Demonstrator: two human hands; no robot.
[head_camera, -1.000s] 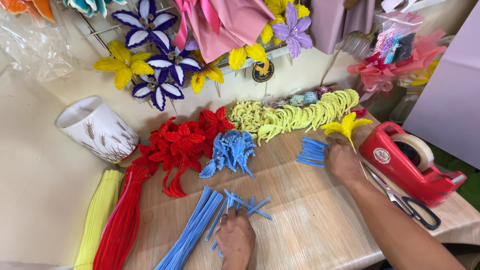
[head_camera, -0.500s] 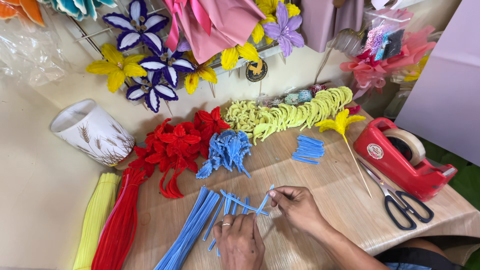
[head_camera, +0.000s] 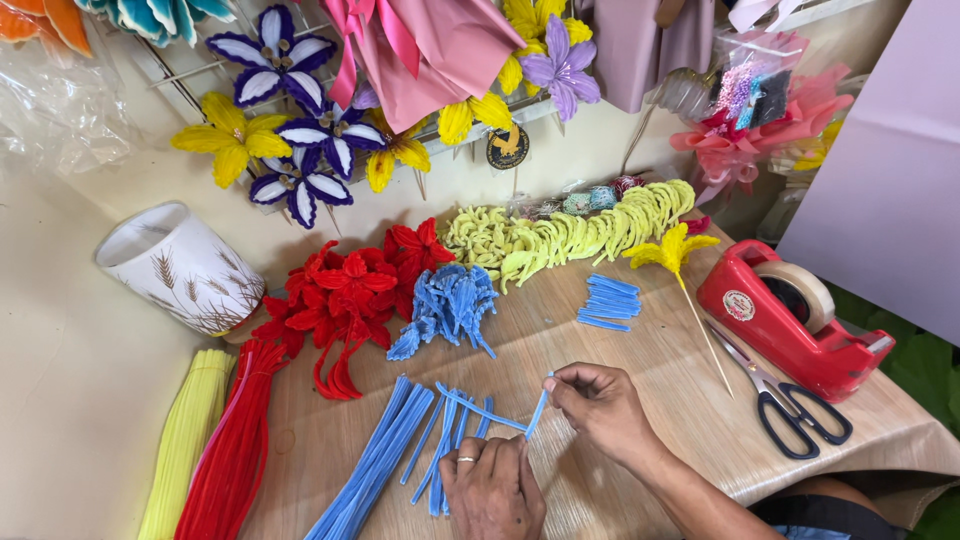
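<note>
My right hand (head_camera: 600, 408) pinches a short blue pipe cleaner piece (head_camera: 539, 408) at the table's front middle. Just left of it, my left hand (head_camera: 492, 486), a ring on one finger, rests fingers-down on several loose blue pipe cleaners (head_camera: 450, 430). A bundle of long blue pipe cleaners (head_camera: 368, 470) lies beside them. A small stack of short blue pieces (head_camera: 606, 302) sits further back. A pile of folded blue petal shapes (head_camera: 447, 305) lies behind the loose pieces.
Red pipe-cleaner flowers (head_camera: 350, 290), yellow-green petal shapes (head_camera: 560, 235) and a yellow flower on a stick (head_camera: 672, 252) lie at the back. Red (head_camera: 235, 450) and yellow (head_camera: 185, 445) bundles lie left. A white cup (head_camera: 180, 265), red tape dispenser (head_camera: 790, 315) and scissors (head_camera: 790, 410) are nearby.
My right hand came back from the stack of short blue pieces near the tape dispenser to the front middle, now holding one short blue piece. My left hand stayed on the loose pieces.
</note>
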